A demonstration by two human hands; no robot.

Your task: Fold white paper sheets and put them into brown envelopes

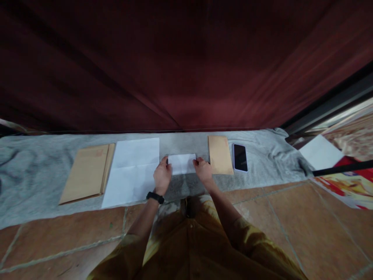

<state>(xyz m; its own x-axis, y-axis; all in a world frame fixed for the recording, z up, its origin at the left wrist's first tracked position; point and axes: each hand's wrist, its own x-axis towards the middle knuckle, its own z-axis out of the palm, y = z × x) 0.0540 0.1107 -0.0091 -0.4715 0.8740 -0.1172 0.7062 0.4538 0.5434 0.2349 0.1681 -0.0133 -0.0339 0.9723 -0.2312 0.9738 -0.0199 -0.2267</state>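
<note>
A folded sheet of white paper (182, 164) lies low over the grey cloth in front of me. My left hand (162, 177) pinches its left end, thumb and fingers closed on the edge. At the opposite end my right hand (203, 168) grips the paper's right edge. Larger white sheets (132, 167) with a crease across them lie flat just left of my left hand. A brown envelope (220, 155) is close beside my right hand, which overlaps its left edge.
Several brown envelopes (86, 171) are stacked at the left. A phone (240, 157) lies right of the single envelope. Everything rests on a grey cloth (265, 155) over tiled floor (279, 221). A dark red curtain (186, 77) hangs behind; printed packaging (352, 186) lies far right.
</note>
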